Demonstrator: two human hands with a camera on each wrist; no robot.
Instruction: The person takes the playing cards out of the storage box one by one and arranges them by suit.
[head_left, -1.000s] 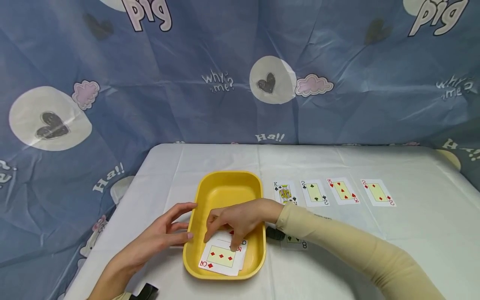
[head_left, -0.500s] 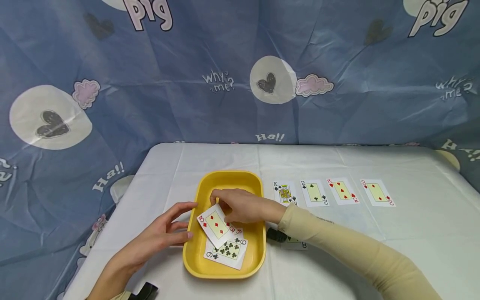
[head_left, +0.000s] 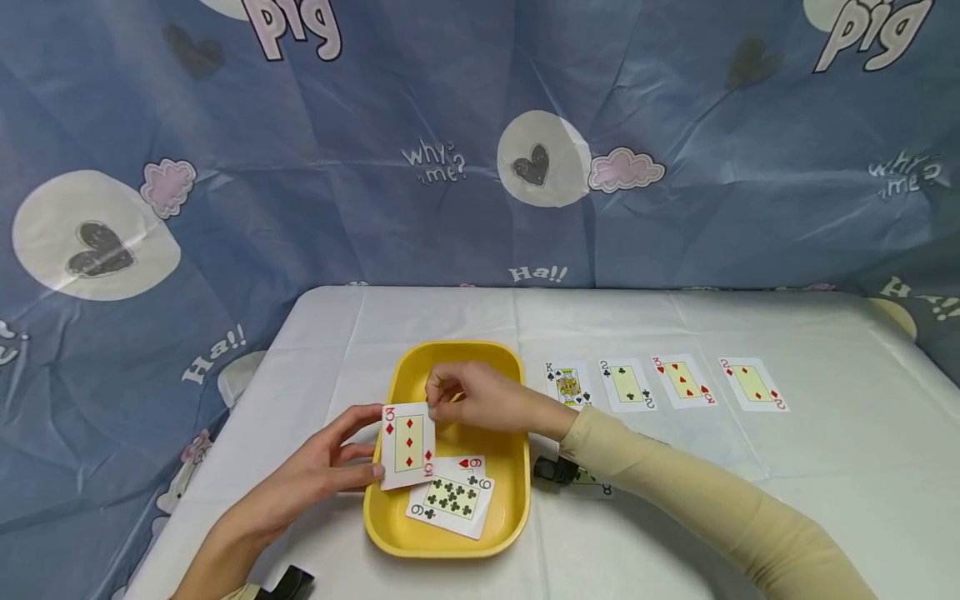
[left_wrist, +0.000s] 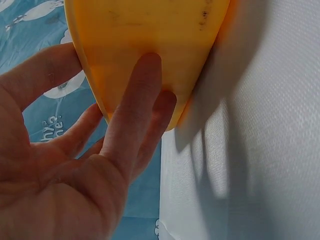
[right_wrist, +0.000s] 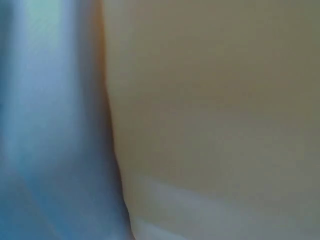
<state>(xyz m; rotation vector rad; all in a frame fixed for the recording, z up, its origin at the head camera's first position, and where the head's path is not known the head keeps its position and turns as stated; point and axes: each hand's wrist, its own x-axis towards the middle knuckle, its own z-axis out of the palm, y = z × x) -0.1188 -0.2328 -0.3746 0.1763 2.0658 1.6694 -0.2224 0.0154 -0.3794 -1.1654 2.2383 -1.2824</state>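
My right hand is over the yellow tray and pinches the three of diamonds by its upper right corner. The card is face up and overlaps the tray's left rim in the head view. Beneath it on the tray floor lie a clubs card and, partly covered, a hearts card. My left hand is at the tray's left side, its fingers spread. In the left wrist view, fingertips touch the tray's outer wall. A sleeve fills most of the right wrist view.
Right of the tray, a face-up row holds a king of spades, a two of clubs, a three of hearts and a two of diamonds. An eight is partly hidden under the right sleeve. A patterned blue cloth hangs behind the white table.
My right hand has lifted the three of diamonds from the cards in the tray, moved it up and left, and turned it more upright. The left hand has stayed in place.
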